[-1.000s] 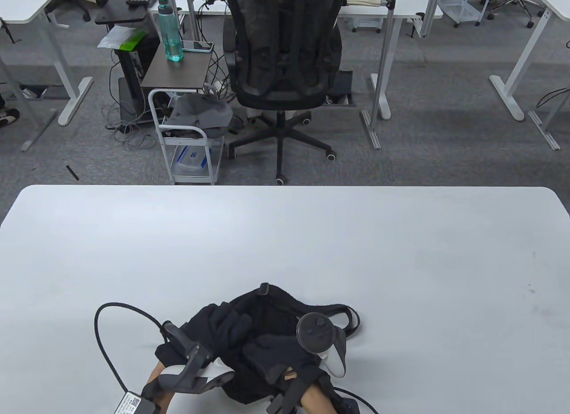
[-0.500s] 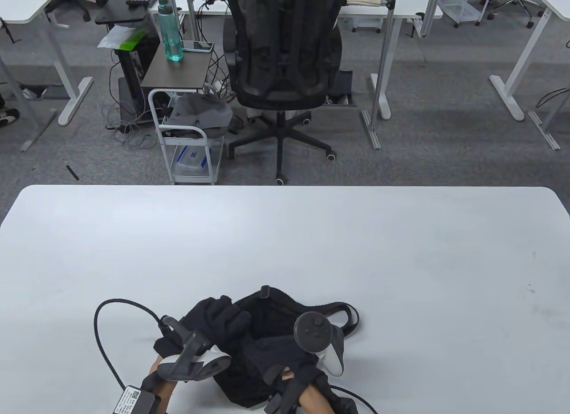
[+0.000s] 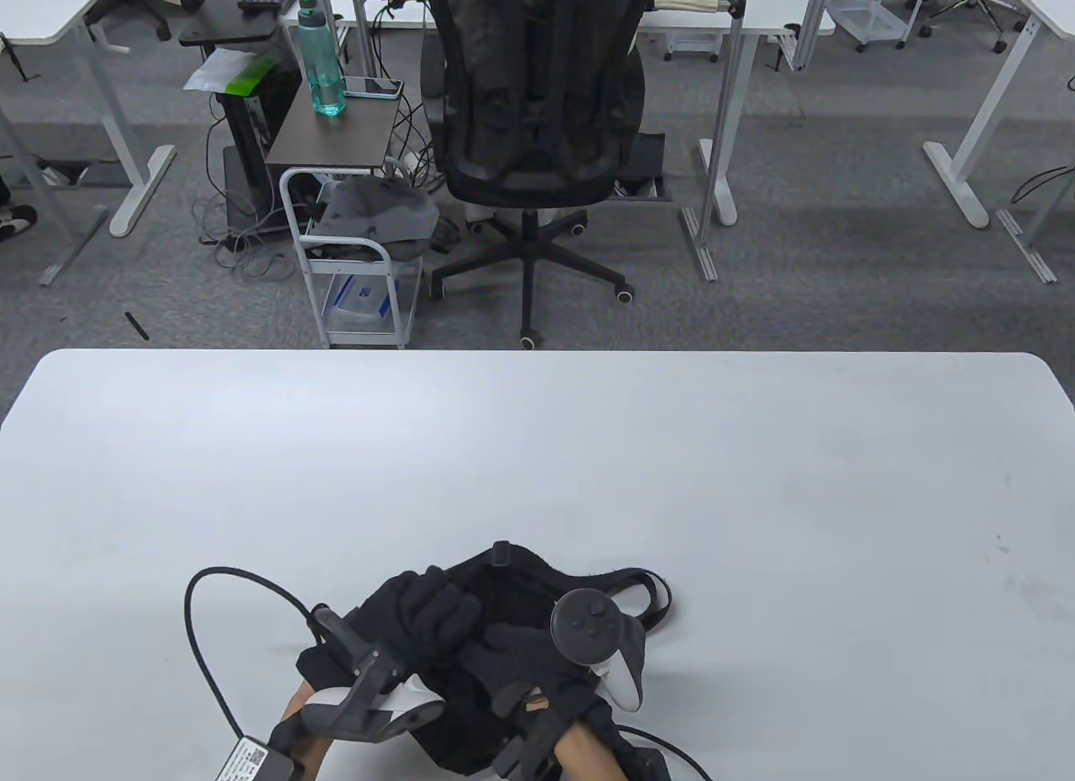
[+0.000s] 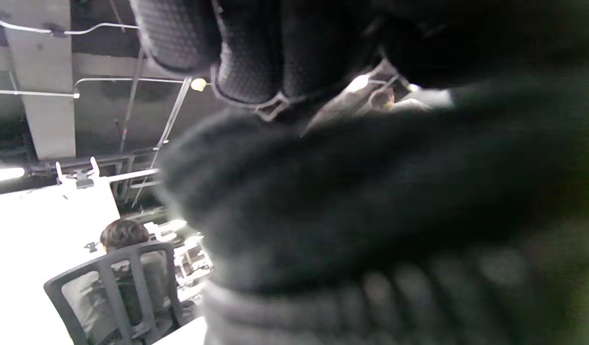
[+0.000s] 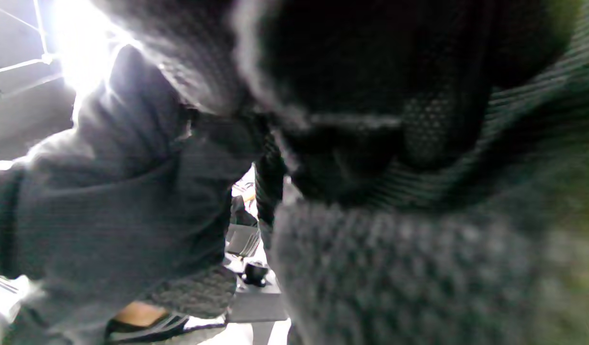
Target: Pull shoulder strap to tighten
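A black bag lies crumpled near the table's front edge in the table view. Its shoulder strap loops out to the right, and a small black buckle stands at its far edge. My left hand rests on the bag's left top with fingers curled into the fabric. My right hand sits just beside it, fingers curled on a stretch of strap, black on black. In the left wrist view my fingertips curl beside a small metal slider. The right wrist view shows only dark mesh fabric.
A black cable loops over the white table to the left of my left wrist. An office chair and a small white cart stand beyond the far edge.
My left hand lifted a little toward the far left, then came back down onto the bag. The right hand crept left toward it, and the strap loop drew in slightly.
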